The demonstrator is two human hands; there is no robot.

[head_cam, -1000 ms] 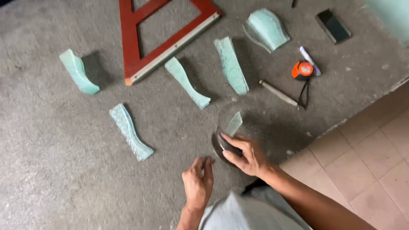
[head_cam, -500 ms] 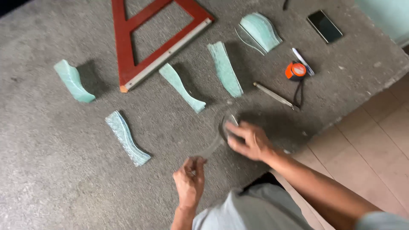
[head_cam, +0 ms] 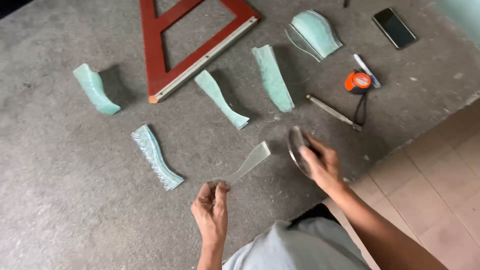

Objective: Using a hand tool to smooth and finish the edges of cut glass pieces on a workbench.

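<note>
My left hand pinches the near end of a thin, curved clear glass strip, lifted just above the grey concrete floor. My right hand rests on a rounded piece of clear glass lying on the floor, fingers pressed over its right part. The two pieces are apart, with the strip's far end a little left of the rounded piece.
Stacks of curved green-tinted glass pieces lie around: far left, lower left, centre, centre right and a wider stack at the top. A red wooden frame, orange tape measure, metal glass cutter, pen and phone lie beyond. Tiled floor begins at the right.
My left hand has pulled the narrow strip away from the rounded glass, to the left and up. My right hand stays pressing on the rounded piece.
</note>
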